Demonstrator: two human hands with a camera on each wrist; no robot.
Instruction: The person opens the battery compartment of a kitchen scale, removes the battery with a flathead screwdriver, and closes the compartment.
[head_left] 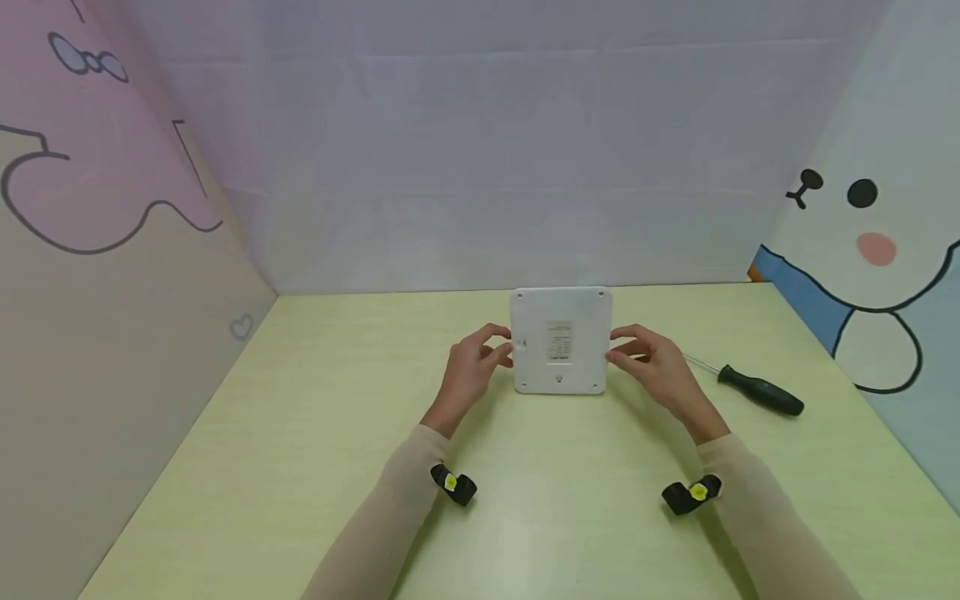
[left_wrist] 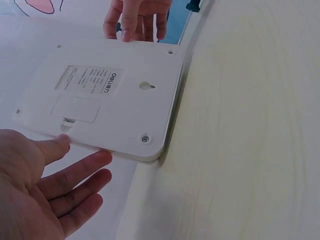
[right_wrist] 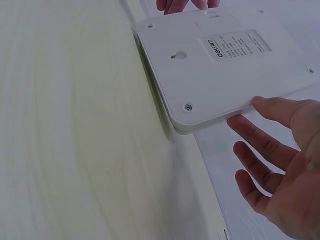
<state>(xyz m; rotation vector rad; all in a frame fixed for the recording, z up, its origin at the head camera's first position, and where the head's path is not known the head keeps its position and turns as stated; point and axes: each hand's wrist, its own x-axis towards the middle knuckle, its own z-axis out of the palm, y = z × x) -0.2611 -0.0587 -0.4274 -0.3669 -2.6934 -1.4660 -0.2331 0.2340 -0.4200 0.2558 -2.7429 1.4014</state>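
Observation:
A flat white plastic device (head_left: pixel 540 371) with rounded corners stands tilted up, its back facing me. That back bears a printed label (left_wrist: pixel 90 80) marked "deli", a keyhole slot (left_wrist: pixel 146 86), a small battery cover (left_wrist: pixel 75 108) and recessed corner screws (right_wrist: pixel 188 107). Its front is hidden. At the left edge, my left hand (head_left: pixel 468 367) pinches the device between thumb and forefinger, the other fingers loose below. My right hand (head_left: pixel 660 371) holds the opposite edge likewise, thumb on the back. The device's lower edge is right at the tabletop.
A screwdriver (head_left: pixel 761 390) with a dark handle lies on the pale wooden table (head_left: pixel 300 467), just right of my right hand. A white wall panel (head_left: pixel 480 167) rises behind the table, with cartoon-printed panels (head_left: pixel 112 333) at both sides. Black bands (head_left: pixel 453 483) circle my sleeves.

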